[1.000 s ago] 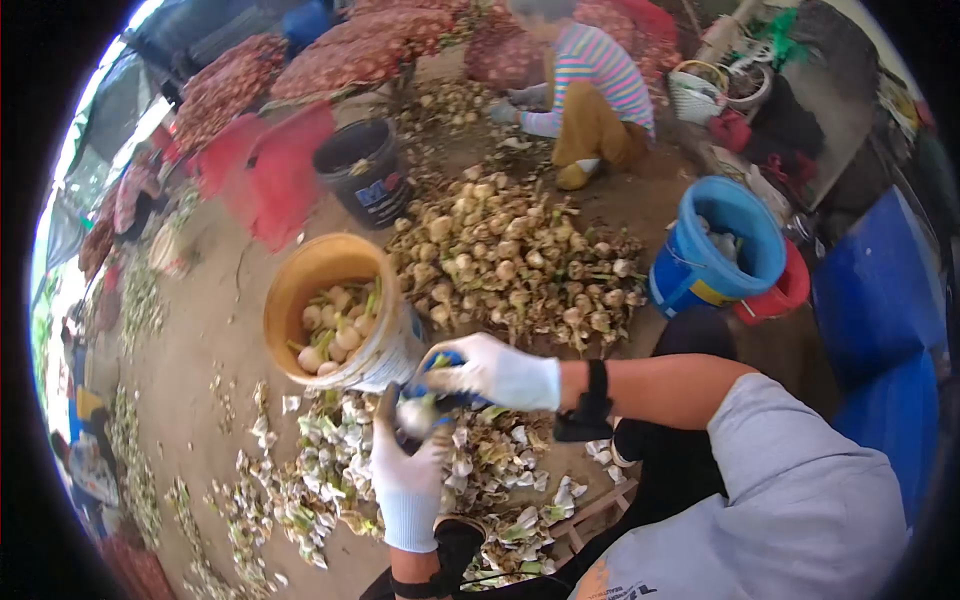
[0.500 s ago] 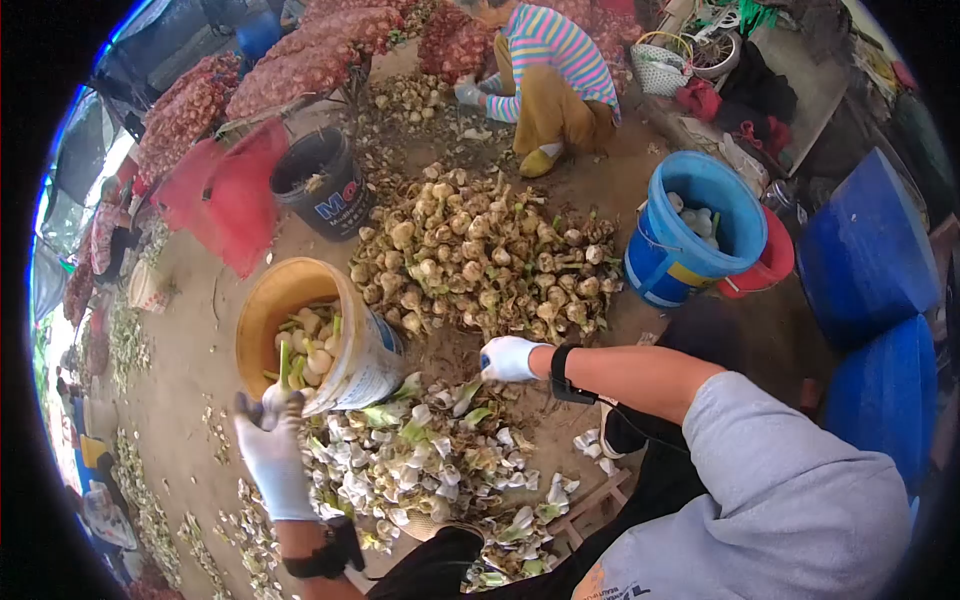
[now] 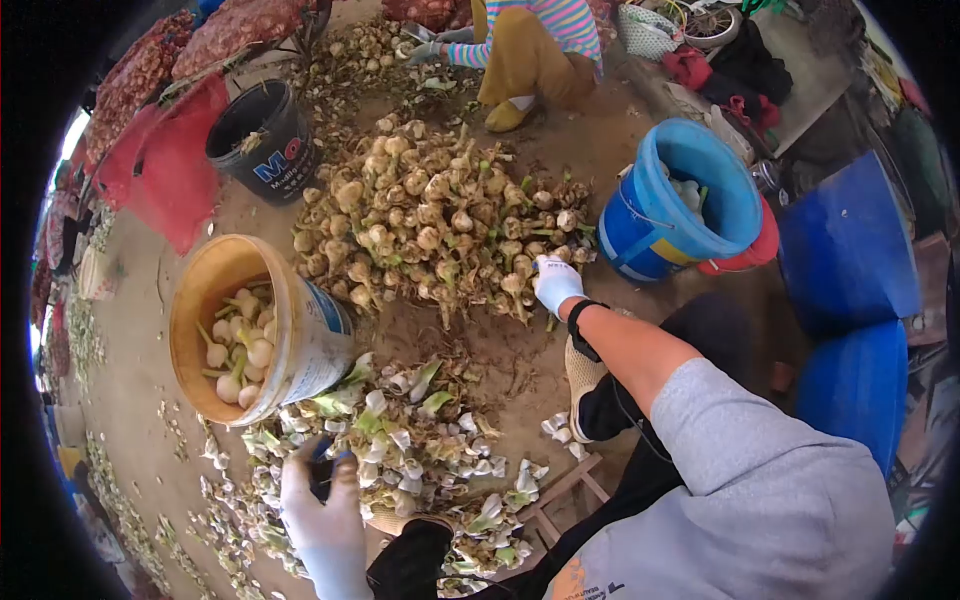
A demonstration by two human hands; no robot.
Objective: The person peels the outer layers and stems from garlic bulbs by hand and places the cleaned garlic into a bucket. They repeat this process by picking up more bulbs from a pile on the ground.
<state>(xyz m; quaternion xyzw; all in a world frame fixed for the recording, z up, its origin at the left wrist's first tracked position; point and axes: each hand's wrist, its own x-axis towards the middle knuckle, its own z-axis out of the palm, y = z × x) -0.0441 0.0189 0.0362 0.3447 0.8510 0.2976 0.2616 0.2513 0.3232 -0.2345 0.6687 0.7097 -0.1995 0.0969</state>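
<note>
The garlic (image 3: 430,235) lies heaped on the floor (image 3: 135,330), its round bulbs tan and dusty, with ragged dry skins and some green stalks. Paler, smoother white bulbs with greenish stems sit in the yellowish bucket (image 3: 185,345). The right hand (image 3: 558,283) is at the heap's near edge; its fingers' state cannot be told. The left hand (image 3: 325,505) is over the peelings (image 3: 385,440), fingers curled and apart.
</note>
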